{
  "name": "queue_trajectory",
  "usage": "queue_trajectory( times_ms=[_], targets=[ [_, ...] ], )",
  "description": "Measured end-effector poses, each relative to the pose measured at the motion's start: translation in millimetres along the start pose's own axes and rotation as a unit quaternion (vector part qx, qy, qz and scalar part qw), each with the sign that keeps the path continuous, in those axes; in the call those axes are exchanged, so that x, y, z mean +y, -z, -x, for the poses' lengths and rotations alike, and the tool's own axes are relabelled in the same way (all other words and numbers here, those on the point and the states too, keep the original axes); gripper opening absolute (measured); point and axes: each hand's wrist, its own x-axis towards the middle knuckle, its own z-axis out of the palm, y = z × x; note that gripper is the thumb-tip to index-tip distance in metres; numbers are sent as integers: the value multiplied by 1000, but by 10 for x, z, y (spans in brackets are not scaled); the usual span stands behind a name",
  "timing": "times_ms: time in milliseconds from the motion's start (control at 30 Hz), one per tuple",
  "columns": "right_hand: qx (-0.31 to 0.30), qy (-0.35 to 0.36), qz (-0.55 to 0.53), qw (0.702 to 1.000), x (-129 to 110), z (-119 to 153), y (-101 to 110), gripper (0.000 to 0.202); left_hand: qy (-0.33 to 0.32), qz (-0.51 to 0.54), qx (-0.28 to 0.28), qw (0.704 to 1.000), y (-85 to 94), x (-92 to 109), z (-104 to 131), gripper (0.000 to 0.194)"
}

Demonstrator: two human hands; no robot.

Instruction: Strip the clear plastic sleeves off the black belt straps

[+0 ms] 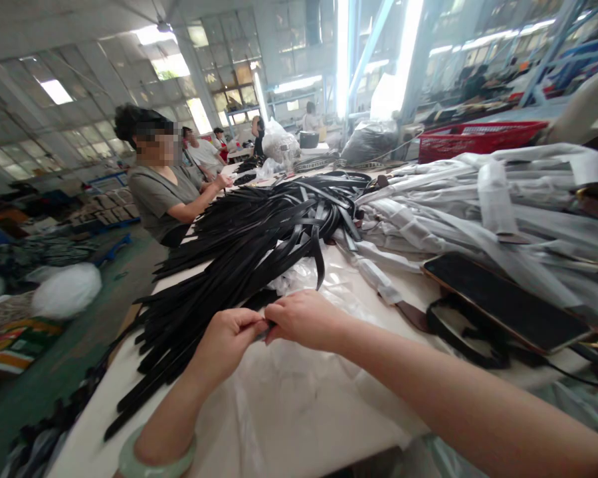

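Note:
My left hand [229, 338], with a pale green bangle [157, 458] on its wrist, is closed in a pinch. Its fingertips meet those of my right hand [301, 320], which is also closed. A dark sliver shows between them, mostly covered by the fingers. Just beyond my hands lies a large heap of black belts [244, 245], their ends fanned toward the table's left edge. Crumpled clear plastic [303, 275] is bunched behind my right hand. A faint translucent strip [244, 418] runs down the table in front of me.
White-wrapped belts [428, 206] are piled at the right, with a black phone [503, 299] beside them. Behind stands a red basket [478, 138]. Across the pale table [303, 418], a person in a grey shirt [162, 189] works at the left edge. Filled plastic bags [371, 141] stand farther back.

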Motion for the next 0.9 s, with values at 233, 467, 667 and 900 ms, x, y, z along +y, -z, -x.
queue_trajectory(
  times_ms=[233,467,667,900],
  targets=[
    [42,58,-12,997,121,55,188,24,127,-127,110,978,206,82,555,30],
    [46,127,-31,990,-215,95,5,35,111,-209,79,968,58,319,718,31],
    [67,72,-27,995,-30,92,56,23,173,-290,118,934,127,202,723,36],
    [44,86,-49,994,-192,113,-29,27,115,-200,111,967,-85,258,577,37]
  ],
)
